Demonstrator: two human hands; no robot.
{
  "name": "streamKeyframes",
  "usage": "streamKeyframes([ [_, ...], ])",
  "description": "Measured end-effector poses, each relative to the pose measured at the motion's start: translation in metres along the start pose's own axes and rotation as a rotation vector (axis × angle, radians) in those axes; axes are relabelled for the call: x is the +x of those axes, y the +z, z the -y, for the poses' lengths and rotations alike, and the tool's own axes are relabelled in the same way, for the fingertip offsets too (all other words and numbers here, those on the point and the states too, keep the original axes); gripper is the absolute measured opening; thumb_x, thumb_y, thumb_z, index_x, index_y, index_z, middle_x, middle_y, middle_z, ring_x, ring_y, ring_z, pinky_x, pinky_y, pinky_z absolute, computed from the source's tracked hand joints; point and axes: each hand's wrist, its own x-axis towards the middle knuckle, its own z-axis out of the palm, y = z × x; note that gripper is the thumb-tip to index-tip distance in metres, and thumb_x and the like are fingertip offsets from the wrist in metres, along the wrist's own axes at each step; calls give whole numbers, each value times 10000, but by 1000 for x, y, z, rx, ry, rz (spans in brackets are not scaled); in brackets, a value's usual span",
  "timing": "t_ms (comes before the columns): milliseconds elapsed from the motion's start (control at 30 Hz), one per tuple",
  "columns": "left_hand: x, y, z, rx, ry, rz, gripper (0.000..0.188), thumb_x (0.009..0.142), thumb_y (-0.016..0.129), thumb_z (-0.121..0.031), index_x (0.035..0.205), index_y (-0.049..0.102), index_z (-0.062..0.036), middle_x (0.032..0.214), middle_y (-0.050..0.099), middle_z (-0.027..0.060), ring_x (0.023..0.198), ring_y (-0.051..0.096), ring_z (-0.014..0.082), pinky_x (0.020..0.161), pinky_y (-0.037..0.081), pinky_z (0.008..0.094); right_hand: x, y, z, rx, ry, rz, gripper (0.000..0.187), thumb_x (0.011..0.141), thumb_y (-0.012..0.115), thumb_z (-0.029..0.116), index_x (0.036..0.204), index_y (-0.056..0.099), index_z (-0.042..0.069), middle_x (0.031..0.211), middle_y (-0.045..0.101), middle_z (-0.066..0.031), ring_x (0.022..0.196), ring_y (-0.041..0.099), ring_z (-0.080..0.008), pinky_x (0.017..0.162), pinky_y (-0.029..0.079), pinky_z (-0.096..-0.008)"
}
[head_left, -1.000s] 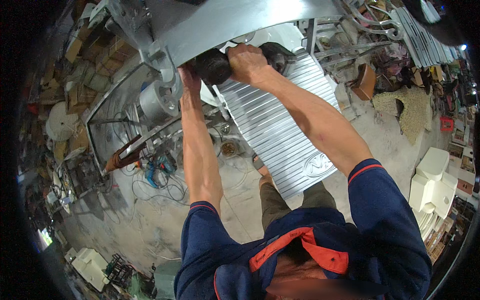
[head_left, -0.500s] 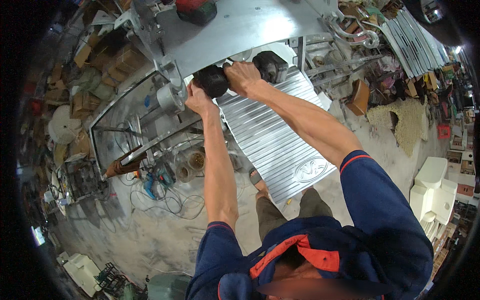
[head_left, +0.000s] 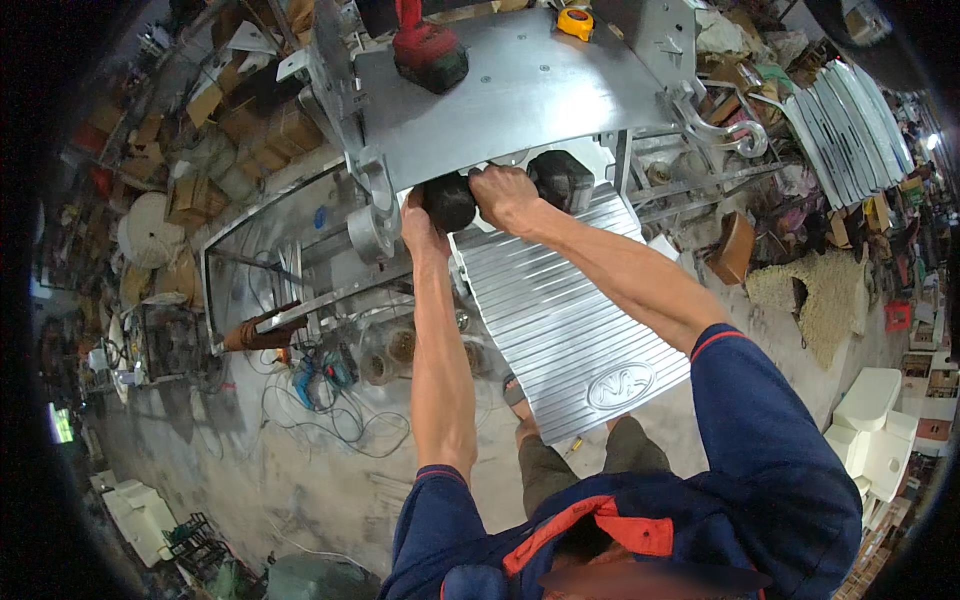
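My right hand (head_left: 505, 197) wraps around the grip of a black cordless power tool (head_left: 448, 204), whose rounded body lies to its left and whose battery block (head_left: 561, 181) lies to its right. The tool sits at the near edge of a smooth metal plate (head_left: 480, 105); its working end is hidden. Against the left side of the tool's body is my left hand (head_left: 424, 232), fingers curled and partly hidden, so what they grip is unclear. A ribbed silver metal panel (head_left: 560, 320) slopes down from beneath the tool toward my legs.
On the plate stand a red-and-black cordless tool (head_left: 430, 57) and a yellow tape measure (head_left: 575, 23). Curved metal brackets (head_left: 725, 132) flank it. A metal frame (head_left: 210, 290) reaches out to the left. Blue power tools (head_left: 305, 384) and cables lie on the floor.
The whole view has shifted, so the plate sits lower in the picture and the tape measure shows. Both hands stay at the tool, by the plate's near edge.
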Motion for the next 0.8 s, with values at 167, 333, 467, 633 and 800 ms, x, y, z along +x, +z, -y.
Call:
streamKeyframes([
  [167, 0, -12, -4, -83, -2, 83, 348, 1022, 487, -307, 1227, 584, -43, 1185, 650, 71, 1062, 639, 208, 888, 545, 383, -2, -2, -2, 72, -137, -67, 108, 749, 633, 101, 762, 701, 18, 813, 704, -200, 777, 713, -361, 666, 575, -448],
  [333, -61, -3, -19, 260, 244, 66, 329, 984, 585, -186, 1280, 594, -44, 1201, 623, 58, 1066, 601, 174, 889, 498, 311, -31, -15, -15, 187, -116, 21, 283, 720, 719, 101, 967, 626, -1, 815, 681, -221, 806, 683, -406, 698, 564, -453],
  [467, -154, 41, -31, 640, 620, 104, 426, 949, 589, -72, 1370, 537, -38, 1318, 575, 97, 1210, 551, 219, 975, 480, 322, -94, -41, -35, 1132, -194, 22, 372, 734, 759, 141, 1067, 649, 19, 968, 704, -170, 882, 687, -304, 803, 545, -370],
  [633, -229, 53, -30, 605, 505, 274, 529, 909, 647, -143, 1410, 510, -42, 1418, 531, 150, 1293, 522, 265, 1007, 464, 379, -102, -112, -75, 778, -194, -412, 279, 891, 729, 262, 1057, 691, 42, 883, 694, -57, 776, 640, -151, 723, 549, -343],
  [800, -302, -33, 25, 1018, 106, -49, 533, 892, 693, -250, 1340, 562, 7, 1319, 599, 204, 1156, 608, 279, 926, 492, 372, -27, -187, -137, 1050, -203, -470, 201, 971, 588, 232, 965, 669, 49, 545, 477, 16, 528, 485, -84, 571, 450, -269],
])
